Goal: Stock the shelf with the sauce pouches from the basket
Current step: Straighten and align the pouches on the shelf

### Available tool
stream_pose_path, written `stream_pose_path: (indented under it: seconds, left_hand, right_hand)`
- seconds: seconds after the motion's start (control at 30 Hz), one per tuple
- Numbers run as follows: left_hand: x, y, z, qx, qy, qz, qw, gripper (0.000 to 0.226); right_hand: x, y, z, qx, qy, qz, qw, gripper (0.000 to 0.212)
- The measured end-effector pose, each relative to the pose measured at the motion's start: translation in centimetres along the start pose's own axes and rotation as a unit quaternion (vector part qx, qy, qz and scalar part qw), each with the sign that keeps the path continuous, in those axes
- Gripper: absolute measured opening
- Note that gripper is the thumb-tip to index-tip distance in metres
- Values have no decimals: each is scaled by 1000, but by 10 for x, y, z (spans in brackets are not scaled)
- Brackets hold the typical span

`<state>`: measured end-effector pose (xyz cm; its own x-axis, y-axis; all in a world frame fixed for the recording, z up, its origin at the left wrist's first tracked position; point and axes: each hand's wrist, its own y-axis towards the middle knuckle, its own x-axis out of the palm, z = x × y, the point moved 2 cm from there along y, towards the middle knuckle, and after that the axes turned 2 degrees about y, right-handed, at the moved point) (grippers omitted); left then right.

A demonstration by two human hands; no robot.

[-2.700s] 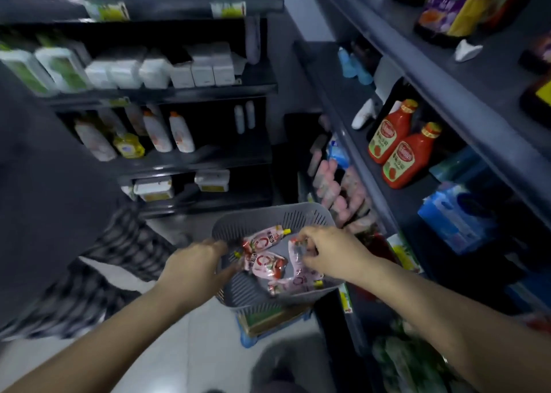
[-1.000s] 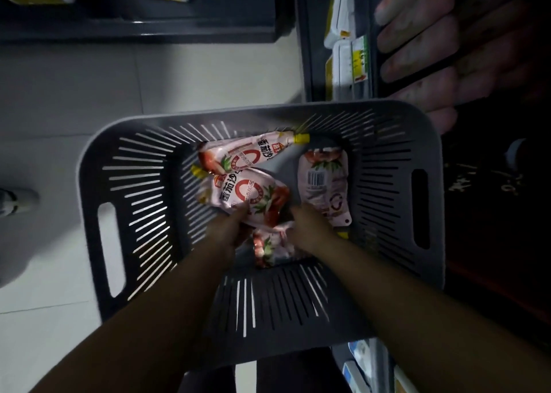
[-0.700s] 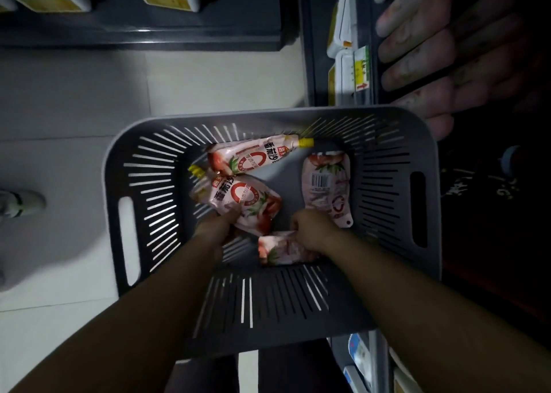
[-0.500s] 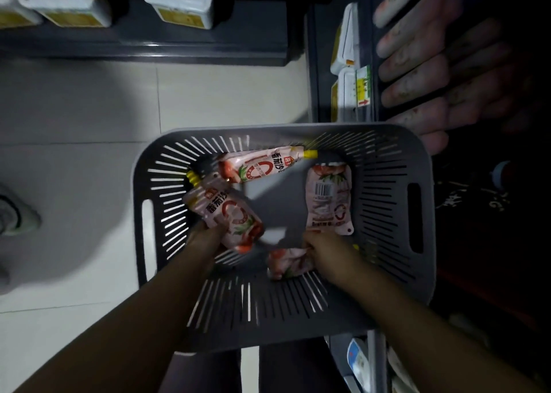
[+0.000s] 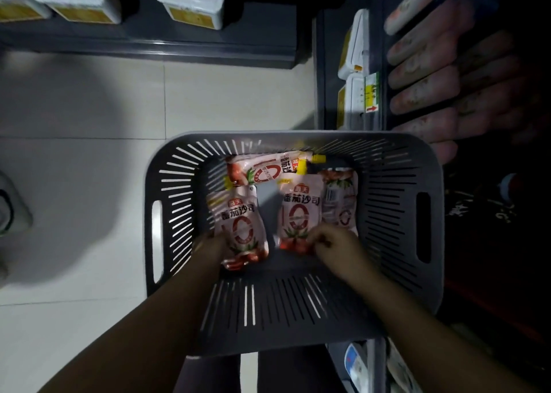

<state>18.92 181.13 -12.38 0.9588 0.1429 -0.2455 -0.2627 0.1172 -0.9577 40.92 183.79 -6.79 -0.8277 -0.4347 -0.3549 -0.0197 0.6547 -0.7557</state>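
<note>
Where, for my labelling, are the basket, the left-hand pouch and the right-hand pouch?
basket [image 5: 283,339]: head view, bare near wall.
left-hand pouch [image 5: 238,213]: head view, printed front.
right-hand pouch [image 5: 299,210]: head view, printed front.

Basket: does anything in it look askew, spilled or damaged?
No spill or tear shows. The pouches lie unevenly in the basket: the far pouch is crosswise, cap pointing right, and the right pouch is barcode side up. The left hand holds the left pouch and the right hand the middle pouch, both label up.

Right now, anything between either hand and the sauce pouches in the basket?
Nothing visible. The left hand holds the left sauce pouch by its bottom end, the right hand pinches the middle sauce pouch; nothing lies over either.
</note>
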Motion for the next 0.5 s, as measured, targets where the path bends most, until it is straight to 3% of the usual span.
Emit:
stream_pose_path:
  seconds: [0.07,0.13,0.27,0.43,0.5]
  left_hand:
    - [5,-9,-2,-44,-45,-36,997,31]
    - [11,-15,-7,-58,-47,-64,995,43]
    - [15,-14,-15,-40,-12,-77,996,61]
    - [18,-20,-10,-45,-4,-136,990,25]
    - [18,-20,-8,-58,-3,-141,988,21]
  right_hand:
    - [-1,9,8,116,152,103,976,21]
    - [5,17,13,190,242,138,942,35]
    - [28,33,19,250,250,98,930,56]
    - [42,48,18,216,177,81,957,39]
    - [40,47,17,196,162,64,965,32]
